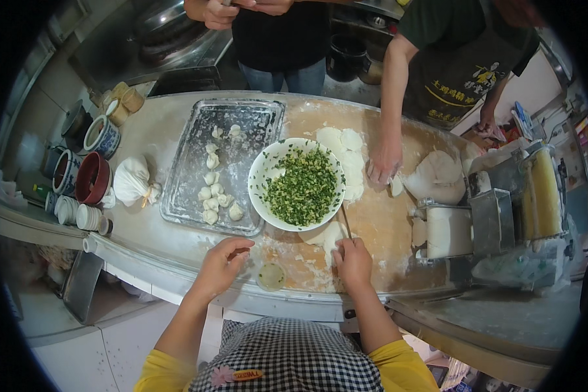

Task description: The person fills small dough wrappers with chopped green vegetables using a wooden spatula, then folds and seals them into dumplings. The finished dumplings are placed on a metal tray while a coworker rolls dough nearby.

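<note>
My right hand [355, 259] grips a thin stick-like utensil [346, 223], which points away from me beside the white bowl. Round dough wrappers [330, 237] lie just under and left of that hand. The white bowl [256, 196] holds chopped greens mixed with small yellowish bits [301, 188]. My left hand [223, 267] hovers near the front corner of the metal tray, fingers curled and apart, with nothing visible in it. Several folded dumplings [215, 191] sit on the floured metal tray [176, 171]. A small dish [271, 276] with pale liquid stands between my hands.
Across the table, a co-worker's hand [385, 161] touches dough near more wrappers [348, 159]. Another person [281, 44] stands at the back. A dough-rolling machine [448, 230] occupies the right end. Jars [102, 136], a red bowl [92, 177] and a tied cloth bag [131, 180] stand left.
</note>
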Action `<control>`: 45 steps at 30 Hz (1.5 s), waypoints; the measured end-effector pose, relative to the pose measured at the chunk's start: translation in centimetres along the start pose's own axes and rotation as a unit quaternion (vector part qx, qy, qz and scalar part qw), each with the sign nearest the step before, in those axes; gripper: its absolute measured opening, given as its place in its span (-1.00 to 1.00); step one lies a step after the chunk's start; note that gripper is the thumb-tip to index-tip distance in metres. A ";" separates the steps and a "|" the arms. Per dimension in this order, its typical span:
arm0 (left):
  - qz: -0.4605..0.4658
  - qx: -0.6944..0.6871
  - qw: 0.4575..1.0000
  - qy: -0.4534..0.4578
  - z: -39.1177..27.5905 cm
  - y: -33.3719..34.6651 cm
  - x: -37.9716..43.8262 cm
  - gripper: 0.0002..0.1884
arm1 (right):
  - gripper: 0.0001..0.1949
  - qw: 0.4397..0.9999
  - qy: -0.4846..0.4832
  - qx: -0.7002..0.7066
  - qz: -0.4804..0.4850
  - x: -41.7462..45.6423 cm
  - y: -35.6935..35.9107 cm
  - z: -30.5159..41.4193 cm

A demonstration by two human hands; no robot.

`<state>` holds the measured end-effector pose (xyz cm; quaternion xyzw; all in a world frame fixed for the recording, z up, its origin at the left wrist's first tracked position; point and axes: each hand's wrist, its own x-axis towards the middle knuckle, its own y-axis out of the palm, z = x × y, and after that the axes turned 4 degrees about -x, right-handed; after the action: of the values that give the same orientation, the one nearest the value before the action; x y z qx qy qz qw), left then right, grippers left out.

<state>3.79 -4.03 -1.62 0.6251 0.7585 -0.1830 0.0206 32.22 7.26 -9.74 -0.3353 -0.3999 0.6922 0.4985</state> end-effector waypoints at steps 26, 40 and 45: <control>0.048 -0.504 0.835 -0.216 -2.3 7.7 0.2 -0.62 | -0.77 0.763 0.161 0.601 0.175 -4.6 -4.6 6.8; -0.033 -0.427 0.878 -0.214 3.5 1.7 3.4 -0.73 | -0.73 0.978 -0.180 0.056 0.093 2.9 -6.8 9.3; -0.039 -0.397 0.884 -0.243 2.5 2.4 6.3 -0.72 | -0.74 0.979 -0.173 -0.065 0.088 7.2 -5.9 11.9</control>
<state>4.20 1.52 -6.18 0.4708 0.7624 -0.0136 0.4438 22.44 12.61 0.46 -0.2759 -0.4933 0.7533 0.3363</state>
